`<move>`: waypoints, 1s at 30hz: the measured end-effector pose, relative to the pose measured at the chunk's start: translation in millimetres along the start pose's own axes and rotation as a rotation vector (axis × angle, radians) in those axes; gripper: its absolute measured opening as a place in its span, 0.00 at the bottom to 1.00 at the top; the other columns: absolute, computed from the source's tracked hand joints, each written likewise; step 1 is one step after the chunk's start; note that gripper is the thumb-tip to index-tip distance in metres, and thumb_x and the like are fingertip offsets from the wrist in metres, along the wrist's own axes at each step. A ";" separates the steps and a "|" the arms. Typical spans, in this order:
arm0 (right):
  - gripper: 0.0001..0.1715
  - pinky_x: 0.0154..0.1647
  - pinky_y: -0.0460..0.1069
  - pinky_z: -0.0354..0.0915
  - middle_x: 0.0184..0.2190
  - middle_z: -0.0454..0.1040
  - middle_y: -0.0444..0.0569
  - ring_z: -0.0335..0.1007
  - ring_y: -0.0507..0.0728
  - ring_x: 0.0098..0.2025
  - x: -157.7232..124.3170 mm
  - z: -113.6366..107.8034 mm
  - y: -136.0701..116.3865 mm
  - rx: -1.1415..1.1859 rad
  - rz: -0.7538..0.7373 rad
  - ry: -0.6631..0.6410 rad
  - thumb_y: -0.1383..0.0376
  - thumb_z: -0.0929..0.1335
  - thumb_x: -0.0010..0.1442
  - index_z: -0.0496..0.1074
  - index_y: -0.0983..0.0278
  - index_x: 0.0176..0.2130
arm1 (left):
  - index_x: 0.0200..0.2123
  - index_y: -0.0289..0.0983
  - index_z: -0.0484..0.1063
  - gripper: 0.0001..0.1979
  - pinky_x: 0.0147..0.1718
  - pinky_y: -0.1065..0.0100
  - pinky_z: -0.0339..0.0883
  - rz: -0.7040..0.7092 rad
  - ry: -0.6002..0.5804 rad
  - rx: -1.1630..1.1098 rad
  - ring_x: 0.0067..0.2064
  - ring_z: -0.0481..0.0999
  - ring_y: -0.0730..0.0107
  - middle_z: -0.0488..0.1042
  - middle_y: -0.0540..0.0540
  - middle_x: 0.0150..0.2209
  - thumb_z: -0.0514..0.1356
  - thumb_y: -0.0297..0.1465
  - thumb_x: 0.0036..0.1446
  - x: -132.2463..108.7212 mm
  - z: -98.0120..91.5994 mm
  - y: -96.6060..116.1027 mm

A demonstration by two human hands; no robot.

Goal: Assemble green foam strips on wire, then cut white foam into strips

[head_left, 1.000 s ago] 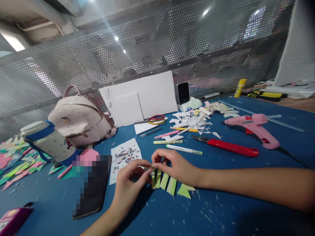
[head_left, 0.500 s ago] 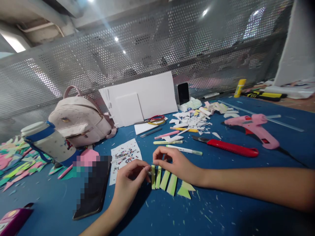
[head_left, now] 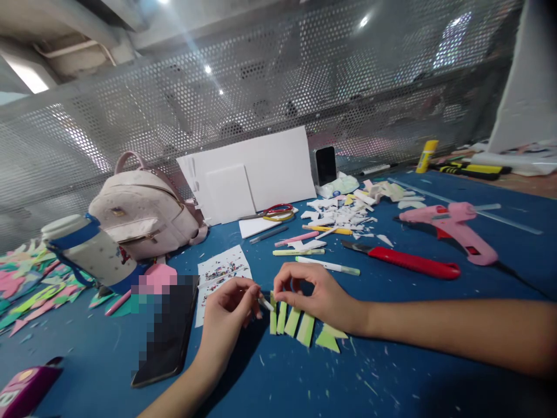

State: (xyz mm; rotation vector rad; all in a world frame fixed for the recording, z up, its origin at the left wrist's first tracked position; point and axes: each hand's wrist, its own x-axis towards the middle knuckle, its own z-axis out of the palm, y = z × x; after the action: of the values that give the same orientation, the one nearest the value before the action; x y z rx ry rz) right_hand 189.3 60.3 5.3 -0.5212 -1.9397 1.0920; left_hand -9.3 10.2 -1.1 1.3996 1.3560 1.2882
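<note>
On the blue mat lie several light green foam strips side by side, with a green triangle piece to their right. My right hand rests over the strips, thumb and forefinger pinching the top of the leftmost one. My left hand holds a small white sliver between its fingertips, its tip touching that same strip. A white sheet with small colourful bits lies just behind my left hand.
A dark phone lies left of my left hand. Behind are pens, a red utility knife, a pink glue gun, scissors, white scraps, white boards, a pink backpack and a bottle.
My left hand has drawn back slightly to the left, and the white sliver now shows between its fingers and the strip. My right hand has lowered a little onto the strips.
</note>
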 end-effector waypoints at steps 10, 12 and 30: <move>0.09 0.29 0.46 0.60 0.31 0.76 0.44 0.66 0.51 0.31 6.0 2.0 4.2 -0.027 0.104 -0.023 0.61 0.71 0.62 0.75 0.64 0.33 | 0.31 0.35 0.77 0.09 0.17 0.79 0.61 0.086 -0.063 0.059 0.19 0.71 0.77 0.76 0.50 0.21 0.64 0.35 0.59 -6.3 3.2 0.8; 0.10 0.30 0.47 0.60 0.31 0.76 0.45 0.66 0.51 0.31 6.4 1.7 4.7 -0.023 0.108 -0.023 0.60 0.71 0.62 0.75 0.64 0.33 | 0.32 0.36 0.77 0.08 0.17 0.79 0.62 0.093 -0.079 0.057 0.20 0.73 0.76 0.77 0.49 0.23 0.64 0.34 0.59 -7.1 3.8 0.8; 0.05 0.33 0.47 0.61 0.34 0.72 0.44 0.66 0.51 0.35 6.2 1.0 7.1 0.014 0.125 -0.009 0.64 0.69 0.64 0.72 0.63 0.35 | 0.37 0.35 0.79 0.08 0.17 0.80 0.65 0.019 -0.117 -0.060 0.21 0.75 0.75 0.76 0.51 0.21 0.67 0.32 0.54 -2.4 6.2 -1.5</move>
State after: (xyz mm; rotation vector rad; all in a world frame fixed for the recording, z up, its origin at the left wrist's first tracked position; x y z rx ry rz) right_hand 184.7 67.8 1.9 -0.6384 -1.9265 1.1874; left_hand -3.2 8.7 -4.0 1.4271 1.2191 1.2289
